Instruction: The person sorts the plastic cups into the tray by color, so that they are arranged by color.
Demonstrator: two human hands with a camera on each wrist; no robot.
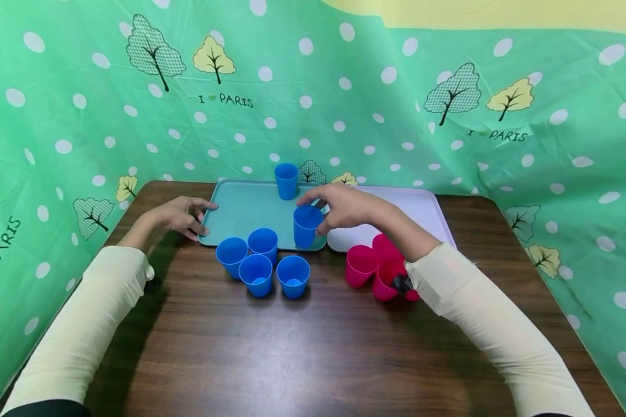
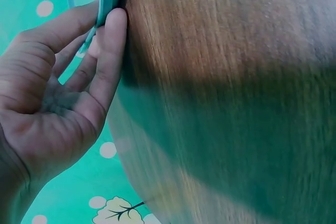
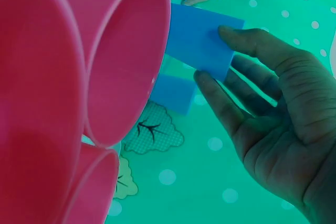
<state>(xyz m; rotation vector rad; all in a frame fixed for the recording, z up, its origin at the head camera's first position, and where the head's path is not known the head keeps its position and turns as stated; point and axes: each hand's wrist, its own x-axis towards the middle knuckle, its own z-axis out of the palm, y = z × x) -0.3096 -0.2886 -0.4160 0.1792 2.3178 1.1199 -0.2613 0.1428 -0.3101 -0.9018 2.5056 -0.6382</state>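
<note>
My right hand [image 1: 346, 205] grips a blue cup [image 1: 305, 229] near its rim, over the front right corner of a teal tray [image 1: 245, 211]. In the right wrist view the thumb and fingers are about the cup's upper end; whether its base touches the tray I cannot tell. At the tray's left edge, my left hand [image 1: 182, 215] holds the rim, thumb and fingers on either side of it in the left wrist view. Another blue cup [image 1: 287, 182] stands upright at the tray's back. Several blue cups [image 1: 257, 277] stand upright on the table before it.
Several pink cups [image 1: 361, 265] stand on the wooden table [image 1: 313, 359], partly hidden under my right forearm. Beside the teal tray, to its right, lies a white tray [image 1: 407, 202]. A green dotted cloth [image 1: 292, 87] hangs behind the table and at its sides.
</note>
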